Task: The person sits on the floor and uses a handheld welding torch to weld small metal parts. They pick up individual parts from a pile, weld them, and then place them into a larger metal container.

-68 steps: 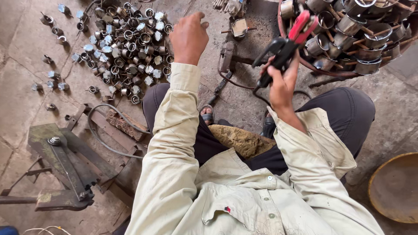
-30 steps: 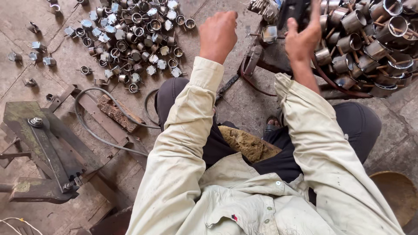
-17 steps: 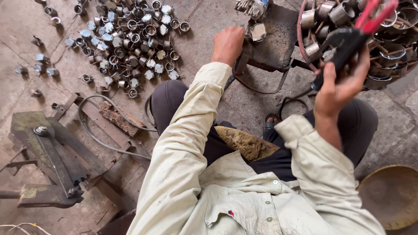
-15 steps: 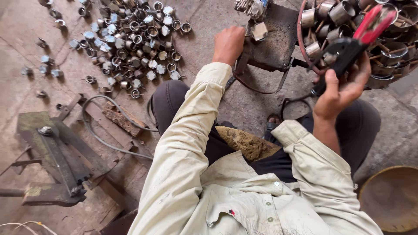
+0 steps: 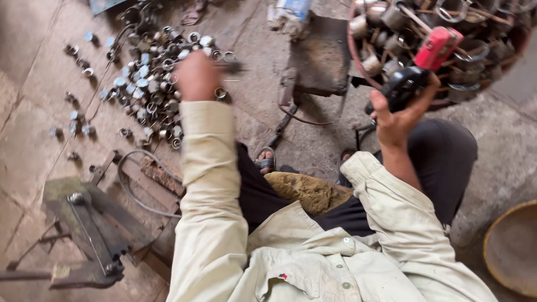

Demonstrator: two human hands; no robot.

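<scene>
**One hand over the metal rings, one hand on the red and black tool**

A person sits low on the floor (image 5: 279, 117) in a pale shirt and dark trousers.

The left hand (image 5: 197, 75) reaches out over a pile of small metal rings (image 5: 148, 84) that lie spread on the floor. The hand is blurred. Its fingers look curled in, but I cannot tell if they hold a ring. One ring (image 5: 220, 93) lies just beside the hand.

The right hand (image 5: 398, 114) is up in the air. Its fingers are closed tight around the black handle of a tool (image 5: 417, 64) with a red top part. The tool sits in front of a round basket (image 5: 447, 45) full of bigger metal rings and pipe bits.

Between the two hands a dark flat metal block (image 5: 319, 59) stands on the floor. A wire (image 5: 296, 118) curls out from under it.

Near the left arm lies a green metal frame (image 5: 84, 223), with a grey hose (image 5: 134, 190) looping beside it. A foot in a sandal (image 5: 265, 162) shows by the knee. A round yellow bowl (image 5: 512, 249) sits at the right edge.
</scene>
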